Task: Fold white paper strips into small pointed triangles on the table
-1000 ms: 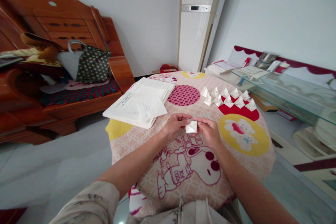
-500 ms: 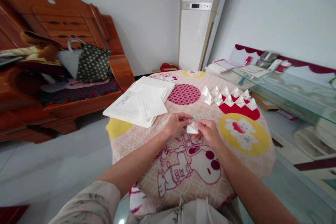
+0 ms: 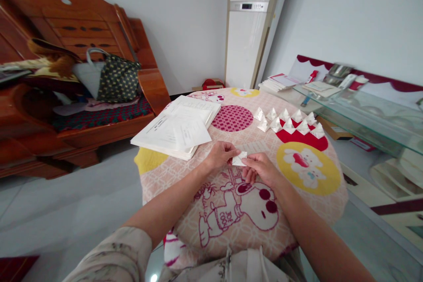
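My left hand (image 3: 220, 155) and my right hand (image 3: 261, 168) meet over the middle of a round table, both pinching one small folded white paper piece (image 3: 239, 158) between their fingertips. The piece is held low, just above the patterned tablecloth (image 3: 238, 211). Beyond my hands, to the right, several finished folded paper shapes (image 3: 288, 122) stand in two rows. A stack of white paper sheets (image 3: 176, 128) lies at the table's far left.
A wooden bench (image 3: 76, 97) with a spotted bag (image 3: 116, 79) stands to the left. A tall white cabinet unit (image 3: 246, 26) is behind the table. A glass-topped shelf (image 3: 360, 110) with papers and cups runs along the right.
The paper piece has been flattened and lowered slightly between my fingers; both hands stay close together in nearly the same place.
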`<action>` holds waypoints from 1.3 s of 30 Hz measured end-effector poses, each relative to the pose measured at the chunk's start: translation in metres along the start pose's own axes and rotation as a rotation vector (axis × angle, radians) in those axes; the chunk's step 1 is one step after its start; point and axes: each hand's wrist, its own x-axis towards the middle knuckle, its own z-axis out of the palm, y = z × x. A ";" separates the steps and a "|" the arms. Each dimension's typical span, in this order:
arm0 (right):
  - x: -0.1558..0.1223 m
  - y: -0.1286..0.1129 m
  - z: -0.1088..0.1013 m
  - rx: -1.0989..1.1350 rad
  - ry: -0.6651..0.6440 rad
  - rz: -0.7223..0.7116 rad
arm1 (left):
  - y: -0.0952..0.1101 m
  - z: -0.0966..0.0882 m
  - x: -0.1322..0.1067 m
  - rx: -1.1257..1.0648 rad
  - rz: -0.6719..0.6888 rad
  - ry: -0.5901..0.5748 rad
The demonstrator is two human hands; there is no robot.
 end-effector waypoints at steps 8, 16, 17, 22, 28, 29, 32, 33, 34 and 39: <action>0.000 0.000 0.002 -0.062 0.090 -0.117 | 0.005 0.002 -0.001 -0.105 -0.034 -0.019; 0.001 0.004 0.002 -0.143 0.174 -0.208 | 0.007 0.005 -0.003 -0.119 -0.078 -0.083; 0.002 0.005 0.002 -0.150 0.167 -0.213 | 0.006 0.005 -0.002 -0.106 -0.061 -0.074; 0.002 0.007 0.001 -0.175 0.163 -0.247 | 0.005 0.007 -0.003 -0.139 -0.035 -0.051; 0.000 0.005 0.005 -0.249 0.088 -0.232 | 0.007 0.010 -0.003 -0.130 -0.020 -0.082; 0.000 0.005 0.006 -0.255 0.082 -0.228 | 0.006 0.010 -0.003 -0.113 -0.012 -0.076; 0.000 0.004 0.007 -0.258 0.073 -0.201 | 0.005 0.010 -0.004 -0.116 -0.013 -0.038; 0.000 0.004 0.007 -0.259 0.070 -0.195 | 0.005 0.010 -0.004 -0.131 -0.023 -0.034; 0.000 0.004 0.007 -0.260 0.065 -0.195 | 0.004 0.010 -0.004 -0.142 -0.033 -0.041; 0.000 0.005 0.006 -0.262 0.074 -0.198 | 0.007 0.008 -0.005 -0.065 0.002 -0.128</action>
